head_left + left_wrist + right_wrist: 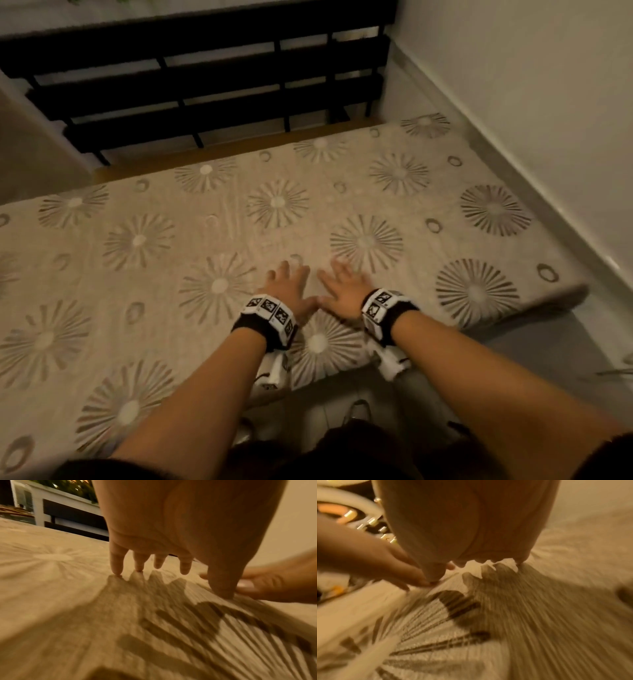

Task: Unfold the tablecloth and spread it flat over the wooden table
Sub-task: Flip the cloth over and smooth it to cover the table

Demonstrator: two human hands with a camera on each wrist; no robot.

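On the table (239, 145), the tablecloth (171, 267) lies spread out, and the left hand (291, 291) and right hand (342, 291) press it with flat, wide fingers, probably smoothing outward next.

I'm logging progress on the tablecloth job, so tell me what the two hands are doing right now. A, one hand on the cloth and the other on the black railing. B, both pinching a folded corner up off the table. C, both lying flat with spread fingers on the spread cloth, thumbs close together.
C: the left hand and right hand lie palm-down, fingers spread, side by side on the tablecloth, thumbs nearly meeting.
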